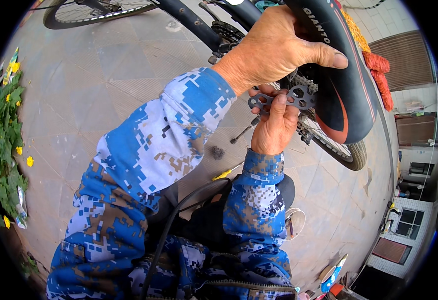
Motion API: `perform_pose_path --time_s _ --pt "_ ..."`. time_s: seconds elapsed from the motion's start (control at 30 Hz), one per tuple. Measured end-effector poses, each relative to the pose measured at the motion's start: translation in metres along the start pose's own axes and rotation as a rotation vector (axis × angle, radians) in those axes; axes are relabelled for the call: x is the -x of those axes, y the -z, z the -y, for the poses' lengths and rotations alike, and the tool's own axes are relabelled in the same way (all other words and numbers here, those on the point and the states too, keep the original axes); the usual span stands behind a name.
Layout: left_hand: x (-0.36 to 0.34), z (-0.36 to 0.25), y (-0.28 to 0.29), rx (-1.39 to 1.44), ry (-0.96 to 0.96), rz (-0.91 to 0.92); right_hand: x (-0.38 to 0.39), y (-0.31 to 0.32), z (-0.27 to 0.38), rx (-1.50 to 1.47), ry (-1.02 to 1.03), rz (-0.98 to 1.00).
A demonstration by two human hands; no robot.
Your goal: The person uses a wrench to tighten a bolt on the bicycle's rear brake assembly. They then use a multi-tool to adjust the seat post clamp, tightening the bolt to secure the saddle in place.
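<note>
Left hand (269, 55): was clamped on the bike seat (351, 85), thumb across its side, probably to steady it; the other fingertips were hidden.
Right hand (275, 127): pinched the wrench (300, 98) around its middle, beside the seat, perhaps to keep both ends free (each had holes).
Wheel (349, 157): showed beyond the seat.
Yellow-handled tool (222, 175): seemed to lie on the paving (129, 85) between the forearms, perhaps for easy reach.
</note>
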State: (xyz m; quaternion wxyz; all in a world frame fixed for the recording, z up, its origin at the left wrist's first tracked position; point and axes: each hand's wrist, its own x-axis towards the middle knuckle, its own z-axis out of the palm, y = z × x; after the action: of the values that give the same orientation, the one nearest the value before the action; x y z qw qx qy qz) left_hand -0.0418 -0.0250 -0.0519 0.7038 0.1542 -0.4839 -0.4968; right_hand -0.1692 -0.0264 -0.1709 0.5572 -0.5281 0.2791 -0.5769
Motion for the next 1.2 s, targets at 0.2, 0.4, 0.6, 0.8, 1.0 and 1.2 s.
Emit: perform_pose_path --time_s 0.2,0.4,0.6,0.8,1.0,1.2 --pt "0.001 0.005 0.002 0.026 -0.027 0.041 -0.009 0.007 -0.004 0.012 0.071 0.049" --pt "-0.001 0.003 -0.002 0.030 -0.018 0.010 -0.020 0.008 -0.006 0.016 0.073 0.030" --pt "0.002 0.010 -0.002 0.031 -0.110 0.060 -0.031 0.014 0.008 0.142 0.127 0.000" --pt "0.003 0.009 0.001 0.012 -0.112 0.065 -0.035 0.021 0.007 0.219 0.133 0.047" --pt "0.003 0.010 0.002 0.004 -0.114 0.057 -0.039 0.031 0.011 0.396 0.162 -0.008" --pt "0.004 0.012 0.002 0.000 -0.108 0.072 -0.039 0.039 0.013 0.368 0.130 0.046"
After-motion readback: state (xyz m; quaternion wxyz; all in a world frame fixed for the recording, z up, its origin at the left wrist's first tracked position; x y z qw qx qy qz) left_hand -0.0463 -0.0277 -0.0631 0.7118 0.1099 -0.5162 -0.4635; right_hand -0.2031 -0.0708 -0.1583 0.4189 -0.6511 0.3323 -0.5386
